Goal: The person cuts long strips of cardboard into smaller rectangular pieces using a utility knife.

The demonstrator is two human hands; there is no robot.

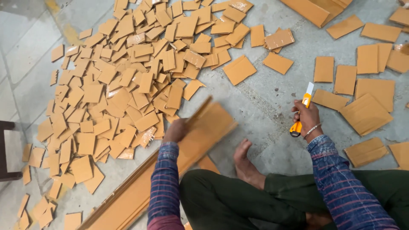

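A grey concrete floor [264,106] carries everything here, speckled and scuffed, with a faded yellow painted line [64,25] running off toward eleven o'clock. From nine round to twelve o'clock a broad heap of small cut cardboard pieces [123,81] lies spread out, the squares overlapping one another. Toward two and three o'clock larger cardboard rectangles [366,113] lie flat and more apart. A long cardboard strip [128,200] stretches along the floor toward seven o'clock. At nine o'clock, a dark stool leg [5,149] stands at the edge.
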